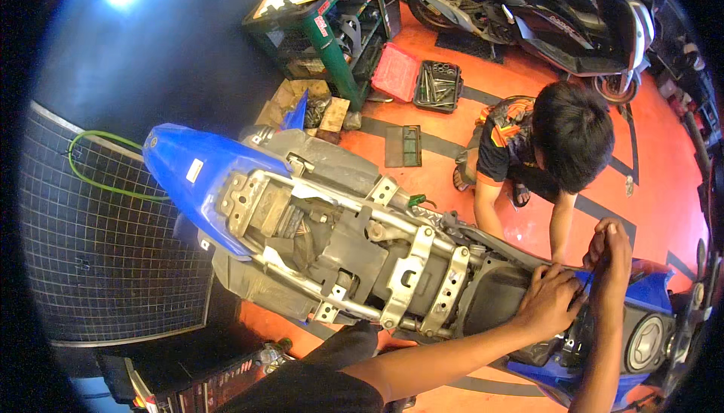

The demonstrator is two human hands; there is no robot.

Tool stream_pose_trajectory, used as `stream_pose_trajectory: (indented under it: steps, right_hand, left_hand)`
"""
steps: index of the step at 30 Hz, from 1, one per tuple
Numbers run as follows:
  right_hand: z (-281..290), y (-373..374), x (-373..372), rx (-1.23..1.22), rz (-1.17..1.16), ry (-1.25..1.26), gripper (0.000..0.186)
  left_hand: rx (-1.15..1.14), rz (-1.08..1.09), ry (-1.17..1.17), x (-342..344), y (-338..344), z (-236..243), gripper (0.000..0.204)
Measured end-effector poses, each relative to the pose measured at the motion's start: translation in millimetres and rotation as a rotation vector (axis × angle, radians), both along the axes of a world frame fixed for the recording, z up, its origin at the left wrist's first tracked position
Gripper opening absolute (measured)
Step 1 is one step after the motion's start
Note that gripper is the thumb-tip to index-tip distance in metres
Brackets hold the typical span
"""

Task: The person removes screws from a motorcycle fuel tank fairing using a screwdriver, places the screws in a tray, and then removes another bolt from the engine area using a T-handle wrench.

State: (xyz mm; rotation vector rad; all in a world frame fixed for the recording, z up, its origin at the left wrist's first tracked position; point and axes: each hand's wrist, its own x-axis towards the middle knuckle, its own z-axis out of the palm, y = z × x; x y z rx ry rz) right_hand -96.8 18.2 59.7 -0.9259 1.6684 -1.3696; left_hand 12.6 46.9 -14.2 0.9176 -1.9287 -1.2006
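A partly stripped motorcycle point(407, 270) with blue bodywork lies across the view, its metal rear frame bare. Both my hands are over its front part, between the black seat or cover point(494, 296) and the tank cap point(646, 343). My left hand point(550, 298) rests there with bent fingers, closed around a spot that they hide. Just to its right my right hand point(609, 251) is raised, fingers curled together. A thin dark shape shows between the hands; I cannot make out what it is.
Across the motorcycle a person point(562, 141) crouches, arms reaching to its far side. Beyond are an open socket set point(437, 87), a small dark tray point(403, 146), a green workbench point(332, 43) and another motorcycle point(543, 17). A red tool cabinet point(219, 383) stands at lower left.
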Motion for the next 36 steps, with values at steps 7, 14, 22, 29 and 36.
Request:
stream_pose_trajectory:
  steps: [7, 14, 22, 29, 36]
  right_hand:
    - [-5, -6, 22, -0.011, -0.252, 0.192, 0.032]
    - [-6, 3, -14, 0.058, 0.011, -0.323, 0.042]
    - [-14, 1, 9, 0.082, -0.137, 0.341, 0.026]
    - [-6, 10, -3, 0.091, -0.107, 0.392, 0.021]
    - [14, -5, 15, -0.131, -0.145, 0.163, 0.021]
  left_hand:
    - [0.086, -0.050, -0.049, 1, 1, -1, 0.028]
    - [0.051, 0.059, 0.129, -3, 2, -1, 0.031]
    - [0.112, 0.056, 0.072, 1, 4, -9, 0.031]
    - [0.058, -0.016, -0.017, -5, 5, -5, 0.032]
    - [-0.151, 0.041, 0.050, 5, -15, -5, 0.023]
